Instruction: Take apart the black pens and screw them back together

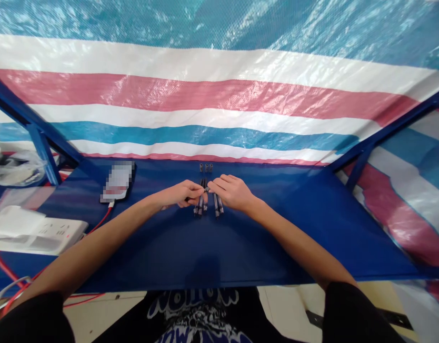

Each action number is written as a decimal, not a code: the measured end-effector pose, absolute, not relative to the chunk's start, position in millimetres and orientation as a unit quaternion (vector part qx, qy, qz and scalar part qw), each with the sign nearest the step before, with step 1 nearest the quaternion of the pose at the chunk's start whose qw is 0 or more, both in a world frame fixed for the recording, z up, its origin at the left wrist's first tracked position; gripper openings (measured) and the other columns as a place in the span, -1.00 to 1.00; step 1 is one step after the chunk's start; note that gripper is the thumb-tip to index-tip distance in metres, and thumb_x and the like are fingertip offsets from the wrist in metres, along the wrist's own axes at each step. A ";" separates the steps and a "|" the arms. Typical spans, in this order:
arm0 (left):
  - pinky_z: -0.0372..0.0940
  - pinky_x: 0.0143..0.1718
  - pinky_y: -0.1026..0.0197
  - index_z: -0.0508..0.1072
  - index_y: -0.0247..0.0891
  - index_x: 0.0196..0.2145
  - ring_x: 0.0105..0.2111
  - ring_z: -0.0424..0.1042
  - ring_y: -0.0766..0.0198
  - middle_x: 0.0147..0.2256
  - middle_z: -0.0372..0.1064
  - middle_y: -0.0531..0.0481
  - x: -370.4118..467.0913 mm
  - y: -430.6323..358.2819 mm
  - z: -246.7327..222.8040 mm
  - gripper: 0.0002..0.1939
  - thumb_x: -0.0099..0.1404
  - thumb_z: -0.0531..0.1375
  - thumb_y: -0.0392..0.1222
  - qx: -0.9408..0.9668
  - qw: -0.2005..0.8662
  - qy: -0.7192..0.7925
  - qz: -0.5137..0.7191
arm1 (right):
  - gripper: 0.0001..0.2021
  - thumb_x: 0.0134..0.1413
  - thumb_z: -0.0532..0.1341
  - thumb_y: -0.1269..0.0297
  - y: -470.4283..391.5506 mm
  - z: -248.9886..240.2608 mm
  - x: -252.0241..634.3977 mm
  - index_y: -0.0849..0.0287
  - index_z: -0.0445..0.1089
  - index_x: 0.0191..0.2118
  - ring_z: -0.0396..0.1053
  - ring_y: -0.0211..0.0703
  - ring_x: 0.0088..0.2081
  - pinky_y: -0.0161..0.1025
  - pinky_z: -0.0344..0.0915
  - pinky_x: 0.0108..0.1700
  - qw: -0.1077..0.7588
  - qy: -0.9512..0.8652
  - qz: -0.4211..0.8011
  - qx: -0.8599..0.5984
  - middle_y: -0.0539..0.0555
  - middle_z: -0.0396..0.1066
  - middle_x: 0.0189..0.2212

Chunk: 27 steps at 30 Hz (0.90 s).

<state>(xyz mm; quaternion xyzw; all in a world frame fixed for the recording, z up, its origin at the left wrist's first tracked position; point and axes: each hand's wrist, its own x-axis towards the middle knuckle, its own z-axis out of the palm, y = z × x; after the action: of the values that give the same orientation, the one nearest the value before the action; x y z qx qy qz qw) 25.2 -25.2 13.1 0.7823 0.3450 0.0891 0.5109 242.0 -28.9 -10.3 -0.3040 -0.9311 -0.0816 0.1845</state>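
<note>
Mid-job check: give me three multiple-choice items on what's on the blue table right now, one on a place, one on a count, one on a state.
1. Where do the small caps stand?
A. Beyond the hands, near the tarp
B. On the power strip
C. At the table's near edge

2. How many small caps stand in that row?
A. One
B. Three
C. Six

3. What are the left hand and right hand doing?
A. Resting flat and apart
B. Meeting fingertip to fingertip on one of the pens
C. Lifting the phone

Answers: 1 A, they stand past the hands by the striped tarp. 2 B, three stand side by side. 3 B, both hands pinch together above the pens on the table.
</note>
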 end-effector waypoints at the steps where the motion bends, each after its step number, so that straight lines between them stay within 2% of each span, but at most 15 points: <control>1: -0.13 -0.75 0.33 0.38 -0.29 -0.35 -0.75 -0.07 0.46 -0.67 0.07 0.12 25.1 -25.4 12.1 -0.60 0.40 -0.08 0.04 0.774 0.526 0.338 0.096 | -0.68 0.36 -0.10 0.32 -28.6 -10.1 243.1 0.21 0.39 -0.15 0.24 -0.15 -0.33 -0.22 0.07 -0.29 0.190 -0.932 -0.094 -0.293 0.15 0.41 -0.36; 3: -0.16 -0.74 0.33 0.33 -0.28 -0.45 -0.74 -0.12 0.47 -0.68 -0.02 0.15 25.9 -26.3 9.9 -0.61 0.38 -0.05 0.02 0.774 0.517 0.343 0.127 | -0.68 0.37 -0.11 0.31 -27.9 -9.7 244.5 0.20 0.39 -0.14 0.23 -0.15 -0.34 -0.21 0.07 -0.31 0.198 -0.932 -0.109 -0.283 0.13 0.40 -0.38; 5: -0.09 -0.69 0.33 0.29 -0.28 -0.53 -0.71 -0.06 0.45 -0.68 -0.01 0.14 27.8 -27.9 9.0 -0.62 0.35 -0.02 -0.02 0.794 0.458 0.365 0.162 | -0.68 0.37 -0.10 0.30 -27.3 -10.3 244.4 0.21 0.39 -0.15 0.22 -0.17 -0.39 -0.22 0.07 -0.33 0.199 -0.932 -0.115 -0.282 0.11 0.37 -0.42; 7: -0.02 -0.61 0.32 0.30 -0.29 -0.58 -0.65 0.07 0.42 -0.67 0.09 0.11 29.8 -30.3 9.0 -0.64 0.32 0.02 -0.09 0.830 0.349 0.392 0.188 | -0.65 0.37 -0.11 0.28 -27.7 -11.6 243.2 0.23 0.40 -0.17 0.21 -0.20 -0.43 -0.23 0.07 -0.34 0.203 -0.931 -0.107 -0.285 0.10 0.35 -0.44; 9: 0.02 -0.54 0.30 0.39 -0.28 -0.55 -0.60 0.18 0.38 -0.64 0.23 0.08 30.9 -33.5 8.7 -0.70 0.29 0.05 -0.16 0.859 0.219 0.414 0.205 | -0.62 0.38 -0.14 0.25 -29.4 -12.6 241.5 0.25 0.39 -0.20 0.22 -0.22 -0.44 -0.25 0.10 -0.32 0.219 -0.927 -0.079 -0.295 0.10 0.34 -0.44; 12: 0.03 -0.52 0.29 0.49 -0.24 -0.44 -0.57 0.29 0.34 -0.59 0.38 0.05 30.2 -38.2 5.7 -0.76 0.28 0.06 -0.22 0.873 0.058 0.423 0.236 | -0.60 0.39 -0.16 0.21 -34.1 -11.3 238.5 0.25 0.38 -0.21 0.25 -0.24 -0.42 -0.29 0.12 -0.31 0.260 -0.910 0.005 -0.322 0.11 0.37 -0.40; 16: 0.00 -0.57 0.30 0.49 -0.24 -0.42 -0.58 0.33 0.35 -0.56 0.42 0.04 25.5 -39.7 2.2 -0.75 0.30 0.03 -0.23 0.890 -0.078 0.360 0.268 | -0.64 0.34 -0.07 0.14 -39.6 -5.2 235.1 0.23 0.35 -0.31 0.25 -0.28 -0.43 -0.33 0.12 -0.34 0.289 -0.858 0.220 -0.363 0.03 0.34 -0.46; 19: 0.00 -0.59 0.32 0.46 -0.25 -0.39 -0.58 0.32 0.38 -0.57 0.39 0.06 20.8 -37.5 4.7 -0.75 0.31 -0.01 -0.27 0.909 -0.132 0.294 0.263 | -0.65 0.26 0.03 0.04 -39.3 -3.5 235.1 0.20 0.26 -0.41 0.07 -0.35 -0.61 -0.35 0.08 -0.48 0.276 -0.752 0.468 -0.373 -0.12 0.10 -0.65; 22: 0.03 -0.58 0.31 0.43 -0.26 -0.38 -0.59 0.29 0.37 -0.57 0.36 0.06 16.8 -34.9 9.8 -0.76 0.29 -0.02 -0.30 0.927 -0.178 0.244 0.221 | -0.66 0.21 0.09 0.01 -35.7 -6.5 237.5 0.16 0.17 -0.45 -0.20 -0.41 -0.70 -0.37 -0.04 -0.62 0.202 -0.605 0.701 -0.317 -0.23 -0.16 -0.71; 24: 0.04 -0.57 0.31 0.42 -0.27 -0.38 -0.60 0.27 0.36 -0.56 0.34 0.05 15.4 -33.4 11.5 -0.78 0.28 -0.02 -0.32 0.938 -0.182 0.225 0.192 | -0.66 0.20 0.10 0.03 -33.5 -8.8 238.1 0.15 0.14 -0.47 -0.27 -0.42 -0.70 -0.38 -0.07 -0.64 0.159 -0.554 0.764 -0.289 -0.25 -0.23 -0.71; 27: 0.02 -0.57 0.31 0.39 -0.26 -0.40 -0.59 0.29 0.35 -0.55 0.34 0.03 16.1 -31.4 9.3 -0.80 0.30 -0.01 -0.29 0.945 -0.131 0.255 0.159 | -0.69 0.23 0.07 0.08 -33.2 -9.1 235.1 0.18 0.23 -0.45 -0.19 -0.41 -0.70 -0.35 0.05 -0.59 0.182 -0.595 0.711 -0.329 -0.23 -0.20 -0.71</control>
<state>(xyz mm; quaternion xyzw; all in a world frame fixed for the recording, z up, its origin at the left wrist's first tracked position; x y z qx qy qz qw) 16.1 -31.4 9.3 0.9447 0.2549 0.1594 -0.1307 235.1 -33.2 -9.1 -0.3287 -0.5949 0.7105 0.1823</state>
